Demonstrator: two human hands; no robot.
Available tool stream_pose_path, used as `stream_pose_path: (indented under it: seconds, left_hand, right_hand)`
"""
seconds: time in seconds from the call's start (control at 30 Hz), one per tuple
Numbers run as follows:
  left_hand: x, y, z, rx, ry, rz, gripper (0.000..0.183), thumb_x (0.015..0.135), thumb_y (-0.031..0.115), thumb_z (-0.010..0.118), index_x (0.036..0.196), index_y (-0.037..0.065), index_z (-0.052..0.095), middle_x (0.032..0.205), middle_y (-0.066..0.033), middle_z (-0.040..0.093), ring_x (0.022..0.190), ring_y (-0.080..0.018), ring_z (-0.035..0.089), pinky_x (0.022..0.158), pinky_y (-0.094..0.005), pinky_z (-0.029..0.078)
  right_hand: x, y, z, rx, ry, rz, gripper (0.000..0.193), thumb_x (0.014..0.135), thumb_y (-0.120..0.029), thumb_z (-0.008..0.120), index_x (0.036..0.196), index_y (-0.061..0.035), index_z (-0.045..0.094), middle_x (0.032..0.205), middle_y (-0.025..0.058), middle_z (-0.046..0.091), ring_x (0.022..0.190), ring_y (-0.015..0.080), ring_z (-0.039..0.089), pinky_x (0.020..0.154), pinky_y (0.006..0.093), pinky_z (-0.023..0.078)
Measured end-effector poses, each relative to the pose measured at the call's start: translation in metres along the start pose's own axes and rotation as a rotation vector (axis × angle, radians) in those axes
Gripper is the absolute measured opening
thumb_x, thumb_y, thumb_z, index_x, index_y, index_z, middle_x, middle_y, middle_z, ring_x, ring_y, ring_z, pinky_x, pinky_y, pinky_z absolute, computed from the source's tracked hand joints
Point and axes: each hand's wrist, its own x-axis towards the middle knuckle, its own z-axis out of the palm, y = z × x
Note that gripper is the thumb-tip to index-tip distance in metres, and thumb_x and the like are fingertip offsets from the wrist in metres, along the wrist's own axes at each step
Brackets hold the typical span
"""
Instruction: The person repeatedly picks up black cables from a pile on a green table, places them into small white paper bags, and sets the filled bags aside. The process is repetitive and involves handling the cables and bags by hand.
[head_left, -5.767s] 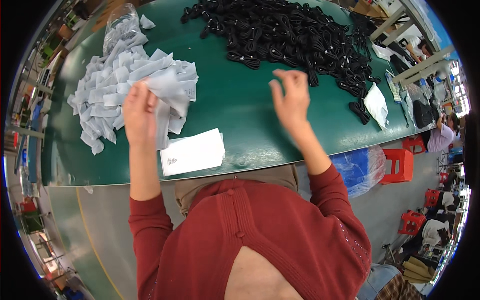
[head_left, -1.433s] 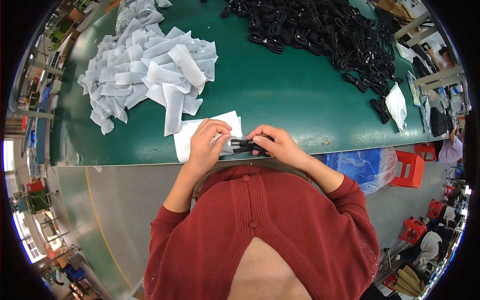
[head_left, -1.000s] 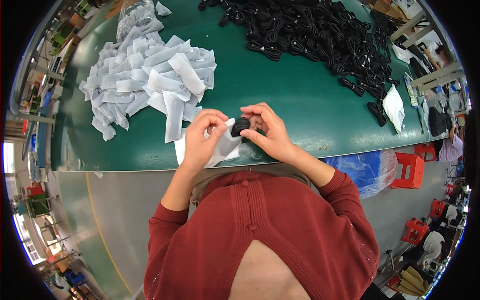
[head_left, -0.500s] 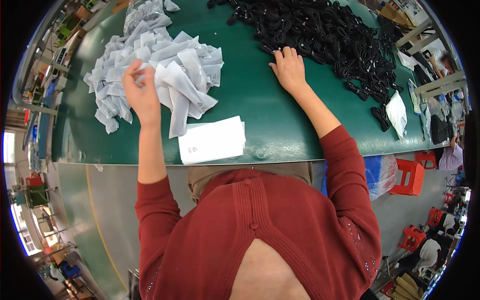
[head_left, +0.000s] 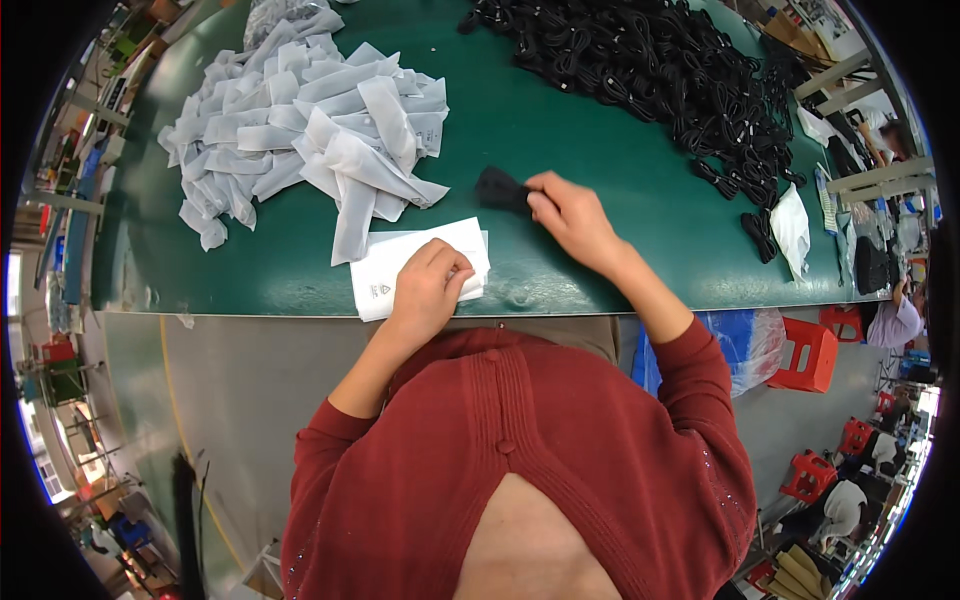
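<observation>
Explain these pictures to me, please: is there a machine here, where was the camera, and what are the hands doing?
There is no machine gripping anything: these are a person's bare hands. Every picture comes from a wide camera worn on the head, looking down, so you see the wearer's own red top and curved edges. On the green table lie a heap of pale pouches at left, a heap of black cables at far right, and a white stack near the front edge. The right hand holds a black bundle, slightly blurred. The left hand is on the white stack; whether it pinches anything is hard to tell.
</observation>
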Motion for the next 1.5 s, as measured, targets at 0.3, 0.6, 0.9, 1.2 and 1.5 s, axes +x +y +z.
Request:
stream_pose_path:
  seconds: [0.3, 0.6, 0.9, 1.2, 1.5]
  left_hand:
    - [0.0, -0.003, -0.006, -0.308, 0.04, -0.262, 0.007, 0.086, 0.0, 0.067, 0.09, 0.0, 0.062, 0.083, -0.0007, 0.058, 0.071, -0.0083, 0.046, 0.066, -0.0227, 0.04]
    - [0.007, 0.015, -0.011, -0.227, -0.057, -0.013, 0.011, 0.08, -0.001, 0.07, 0.086, 0.002, 0.061, 0.092, -0.0066, 0.062, 0.083, -0.0197, 0.057, 0.073, -0.0308, 0.046]
    - [0.041, 0.02, -0.03, -0.388, 0.047, 0.016, 0.007, 0.086, 0.004, 0.069, 0.088, 0.004, 0.062, 0.096, -0.0038, 0.062, 0.087, -0.0148, 0.055, 0.075, -0.0271, 0.044]
    - [0.122, -0.002, -0.121, -0.442, 0.711, 0.003, 0.019, 0.097, 0.013, 0.062, 0.112, 0.001, 0.065, 0.101, -0.0014, 0.061, 0.085, -0.0086, 0.054, 0.076, -0.0205, 0.042]
    - [0.013, 0.007, -0.028, -0.059, -0.021, -0.004, 0.019, 0.08, 0.002, 0.074, 0.097, 0.002, 0.066, 0.095, -0.0077, 0.063, 0.077, -0.019, 0.058, 0.068, -0.0289, 0.048]
  right_hand:
    - [-0.05, -0.029, 0.005, -0.276, -0.031, -0.367, 0.024, 0.086, -0.01, 0.068, 0.108, -0.0028, 0.062, 0.083, 0.0126, 0.06, 0.072, 0.0313, 0.062, 0.064, 0.0411, 0.051]
    - [-0.046, -0.029, 0.014, 0.371, -0.337, 0.272, 0.02, 0.091, -0.012, 0.066, 0.109, -0.0032, 0.064, 0.072, 0.0065, 0.059, 0.065, 0.0225, 0.061, 0.066, 0.0325, 0.051]
    - [-0.03, -0.034, 0.017, 0.485, -0.098, -0.095, 0.029, 0.091, -0.01, 0.067, 0.118, -0.0024, 0.059, 0.111, 0.0088, 0.054, 0.087, 0.0136, 0.059, 0.075, 0.0268, 0.05]
    - [-0.031, 0.116, -0.147, -1.165, 0.717, 0.433, 0.037, 0.086, -0.019, 0.068, 0.121, -0.0103, 0.06, 0.119, 0.0171, 0.058, 0.107, 0.0398, 0.057, 0.086, 0.0513, 0.049]
    - [-0.066, 0.136, -0.125, -1.117, 0.486, 0.25, 0.024, 0.089, -0.017, 0.065, 0.109, -0.0037, 0.063, 0.1, 0.0161, 0.06, 0.088, 0.0368, 0.059, 0.074, 0.0466, 0.051]
